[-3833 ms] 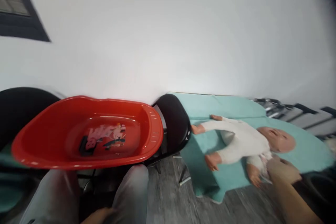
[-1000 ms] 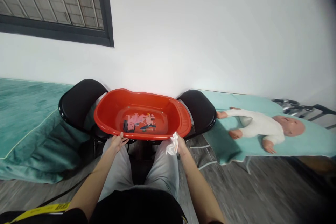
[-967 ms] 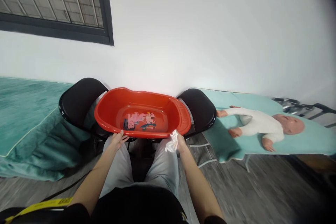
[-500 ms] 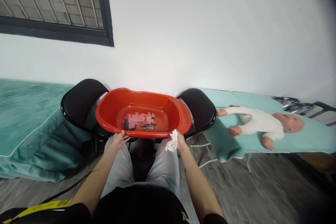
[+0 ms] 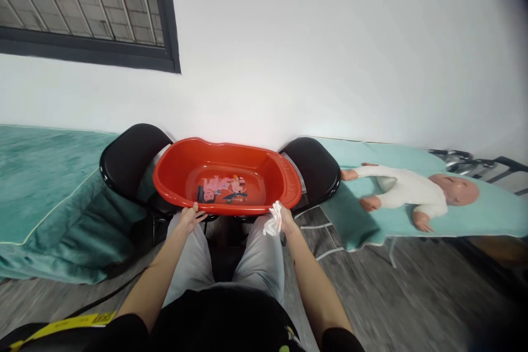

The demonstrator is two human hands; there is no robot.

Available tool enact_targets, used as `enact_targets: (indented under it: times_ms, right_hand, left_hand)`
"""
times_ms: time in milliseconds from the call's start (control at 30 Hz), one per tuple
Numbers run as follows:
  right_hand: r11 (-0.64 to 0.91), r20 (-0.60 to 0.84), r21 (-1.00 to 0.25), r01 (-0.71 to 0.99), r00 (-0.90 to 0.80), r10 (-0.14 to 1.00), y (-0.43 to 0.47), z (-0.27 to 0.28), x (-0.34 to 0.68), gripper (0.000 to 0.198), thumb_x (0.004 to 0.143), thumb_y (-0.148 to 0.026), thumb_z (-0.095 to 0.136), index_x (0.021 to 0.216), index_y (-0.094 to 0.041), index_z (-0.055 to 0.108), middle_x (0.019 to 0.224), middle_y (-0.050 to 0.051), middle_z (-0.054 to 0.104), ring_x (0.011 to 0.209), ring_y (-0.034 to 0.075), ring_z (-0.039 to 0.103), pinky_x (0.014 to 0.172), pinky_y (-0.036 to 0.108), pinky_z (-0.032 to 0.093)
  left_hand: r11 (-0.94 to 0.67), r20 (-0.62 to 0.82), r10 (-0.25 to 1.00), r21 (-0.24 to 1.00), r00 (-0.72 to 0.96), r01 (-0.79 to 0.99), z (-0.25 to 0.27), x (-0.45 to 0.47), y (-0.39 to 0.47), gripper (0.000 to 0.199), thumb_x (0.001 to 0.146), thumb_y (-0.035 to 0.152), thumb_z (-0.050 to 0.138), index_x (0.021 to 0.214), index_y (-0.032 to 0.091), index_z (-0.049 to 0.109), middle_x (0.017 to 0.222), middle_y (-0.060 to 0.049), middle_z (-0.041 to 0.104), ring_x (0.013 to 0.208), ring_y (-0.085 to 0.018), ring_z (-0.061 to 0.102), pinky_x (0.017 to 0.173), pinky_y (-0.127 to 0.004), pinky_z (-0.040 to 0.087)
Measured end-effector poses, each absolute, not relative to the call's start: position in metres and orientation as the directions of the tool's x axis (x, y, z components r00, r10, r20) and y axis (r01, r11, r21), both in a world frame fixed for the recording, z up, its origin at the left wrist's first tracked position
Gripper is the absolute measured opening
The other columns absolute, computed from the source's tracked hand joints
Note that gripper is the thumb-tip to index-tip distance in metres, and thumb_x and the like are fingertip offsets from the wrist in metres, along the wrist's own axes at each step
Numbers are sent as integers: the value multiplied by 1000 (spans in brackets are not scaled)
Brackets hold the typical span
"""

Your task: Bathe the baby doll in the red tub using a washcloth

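A red plastic baby bathtub [image 5: 231, 210] with a cartoon picture on its floor rests across two black chairs in front of me. My left hand [image 5: 191, 219] grips its near rim, thumb on top and the other fingers underneath, partly spread. At the right end of the near rim is my right hand [image 5: 286, 219]. It pinches a crumpled white tissue or thin cloth [image 5: 273, 220] against the rim; its fingers are partly hidden behind it. To the right, a baby doll [image 5: 412, 188] in white clothing lies on its back on a mint-green covered bed.
The black chairs, left [image 5: 131, 162] and right [image 5: 315, 168], stand against the white wall [image 5: 289, 55]. A teal blanket [image 5: 49, 187] covers a surface at left. The folding bed [image 5: 358, 231] has metal legs. A barred window [image 5: 78, 0] is at upper left.
The view has shifted very slightly, so the tub and chairs appear a little further right. Both hands stay on the rim.
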State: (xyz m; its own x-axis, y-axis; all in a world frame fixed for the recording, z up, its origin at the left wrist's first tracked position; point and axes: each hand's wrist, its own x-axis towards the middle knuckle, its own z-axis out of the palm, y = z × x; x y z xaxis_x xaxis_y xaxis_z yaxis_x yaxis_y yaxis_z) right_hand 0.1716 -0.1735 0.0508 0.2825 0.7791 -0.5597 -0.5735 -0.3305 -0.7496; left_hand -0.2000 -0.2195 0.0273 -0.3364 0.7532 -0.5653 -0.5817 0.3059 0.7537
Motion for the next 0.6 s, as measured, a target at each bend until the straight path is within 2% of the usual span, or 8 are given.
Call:
enact_targets:
  times_ms: [167, 367, 600]
  right_hand:
    - [-353, -593, -731, -584, 288, 752, -172, 55, 171, 20, 100, -17, 73, 83, -15, 63, 66, -1, 67, 52, 8, 62, 56, 18, 59]
    - [-333, -574, -736, -590, 283, 768, -175, 59, 169, 23, 99, -17, 76, 82, -16, 61, 63, -4, 63, 52, 7, 60, 56, 17, 58]
    - [-346, -591, -733, -586, 295, 751, -173, 60, 168, 23, 102, -14, 71, 80, -15, 62, 64, -1, 66, 52, 8, 61, 55, 18, 58]
  left_hand:
    - [322, -574, 748, 754, -334, -573, 29, -200, -218, 19, 110, 10, 61, 94, 16, 53, 77, 0, 69, 66, -15, 77, 101, -64, 65]
    - [322, -579, 746, 746, -328, -583, 24, -202, -216, 15, 106, 8, 68, 99, 15, 56, 87, -4, 75, 70, -17, 79, 98, -62, 67]
    - [343, -586, 744, 748, -322, -567, 35, -200, -217, 17, 109, 11, 63, 94, 15, 56, 77, -1, 70, 66, -17, 77, 96, -62, 67]
